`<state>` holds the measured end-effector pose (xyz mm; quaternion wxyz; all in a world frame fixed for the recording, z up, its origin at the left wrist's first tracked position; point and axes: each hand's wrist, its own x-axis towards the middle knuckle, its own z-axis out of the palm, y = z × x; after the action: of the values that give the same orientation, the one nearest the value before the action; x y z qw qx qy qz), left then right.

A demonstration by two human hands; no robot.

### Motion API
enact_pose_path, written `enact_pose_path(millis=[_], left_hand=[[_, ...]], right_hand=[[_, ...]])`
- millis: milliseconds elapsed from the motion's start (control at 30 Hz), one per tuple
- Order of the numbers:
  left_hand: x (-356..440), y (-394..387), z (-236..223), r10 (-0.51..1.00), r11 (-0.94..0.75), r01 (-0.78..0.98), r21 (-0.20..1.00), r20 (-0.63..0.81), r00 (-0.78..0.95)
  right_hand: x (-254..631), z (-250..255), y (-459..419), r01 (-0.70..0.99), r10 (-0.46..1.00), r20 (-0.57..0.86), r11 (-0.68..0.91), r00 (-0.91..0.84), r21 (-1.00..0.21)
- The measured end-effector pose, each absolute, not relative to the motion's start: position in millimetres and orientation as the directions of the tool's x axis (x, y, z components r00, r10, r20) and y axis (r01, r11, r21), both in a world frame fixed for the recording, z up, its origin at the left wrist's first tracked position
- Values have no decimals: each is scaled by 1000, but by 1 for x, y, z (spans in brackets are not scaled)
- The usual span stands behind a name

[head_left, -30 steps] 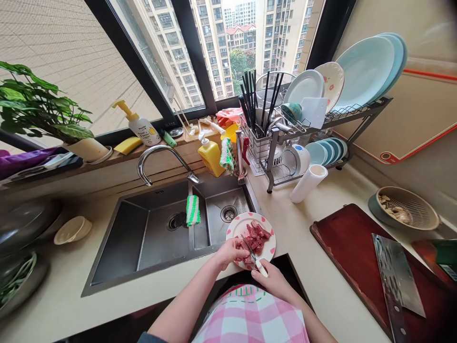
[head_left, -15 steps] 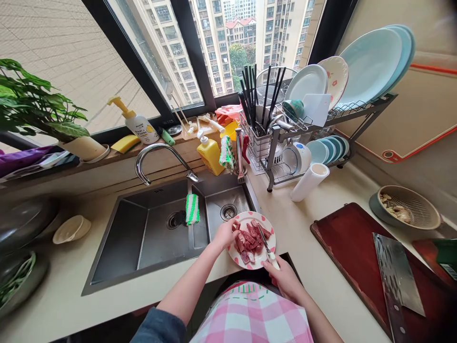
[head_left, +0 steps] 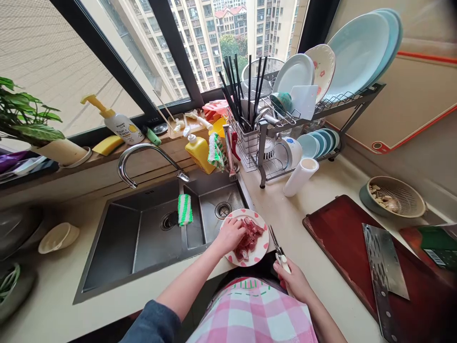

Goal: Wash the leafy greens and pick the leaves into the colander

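A white plate with pink spots (head_left: 263, 247) sits at the counter's front edge by the sink, bearing pieces of raw red meat (head_left: 252, 233). My left hand (head_left: 231, 235) reaches over the plate from the left, its fingers bent down and closed on the meat; the fingertips are partly hidden. In my right hand (head_left: 291, 276) is a pair of kitchen scissors (head_left: 280, 255) with white handles. Their blades point up and away, just right of the plate and apart from the meat.
Left of the plate is a double sink (head_left: 150, 247) with a green-striped cloth (head_left: 184, 209) over its divider. To the right lie a dark red cutting board (head_left: 335, 233) and a cleaver (head_left: 385, 262). A dish rack (head_left: 262, 157) and a paper roll (head_left: 301, 177) stand behind.
The scissors have moved off the meat to the right, clear of the plate. My left hand has shifted from the plate's left rim onto the meat. The camera view has turned slightly right.
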<state>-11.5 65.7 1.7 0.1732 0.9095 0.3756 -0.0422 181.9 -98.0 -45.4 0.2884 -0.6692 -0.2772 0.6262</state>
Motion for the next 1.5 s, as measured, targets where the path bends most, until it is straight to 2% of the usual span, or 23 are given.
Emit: enact_pose_path(millis=[133, 233, 300, 467, 600, 700, 900, 1000, 1067, 1200, 1300, 1333, 1400, 1500], left_hand=[[-26, 77, 2, 822, -468, 806, 361, -158, 548], [-32, 83, 6, 905, -319, 859, 401, -141, 402], [-27, 80, 8, 907, -338, 866, 370, -117, 404], [15, 45, 2, 774, -569, 788, 238, -169, 610], [41, 24, -13, 781, -580, 811, 73, -231, 580], [46, 22, -22, 789, -576, 817, 15, -251, 561], [48, 27, -32, 759, -611, 792, 13, -273, 591], [47, 32, -24, 760, -600, 797, 67, -265, 594], [44, 38, -15, 782, -552, 821, 145, -250, 570], [27, 54, 3, 846, -309, 841, 444, -276, 457], [9, 63, 10, 838, 101, 714, 693, -446, 315], [2, 65, 10, 803, 259, 628, 734, -525, 282], [-11, 68, 9, 719, 512, 444, 735, -650, 246], [-25, 67, 2, 655, 686, 278, 672, -737, 166]], right_hand=[[185, -51, -97, -31, 737, -675, -675, 22, -737], [187, -52, -96, -1, 742, -671, -671, 9, -742], [188, -52, -95, 19, 748, -663, -663, -7, -748], [191, -52, -97, 16, 764, -644, -644, -32, -765], [195, -49, -99, 16, 770, -637, -637, -29, -771], [198, -48, -101, 37, 767, -641, -640, -26, -768], [200, -55, -104, 28, 776, -630, -629, -39, -777], [202, -55, -103, 21, 782, -621, -621, -46, -783], [203, -53, -101, 39, 783, -620, -619, -49, -784], [203, -48, -98, 105, 789, -611, -604, -67, -790], [201, -48, -95, 150, 797, -596, -581, -94, -800], [200, -49, -94, 168, 800, -591, -572, -104, -803], [197, -50, -92, 207, 804, -582, -552, -122, -808], [193, -48, -89, 248, 808, -570, -528, -150, -812]])
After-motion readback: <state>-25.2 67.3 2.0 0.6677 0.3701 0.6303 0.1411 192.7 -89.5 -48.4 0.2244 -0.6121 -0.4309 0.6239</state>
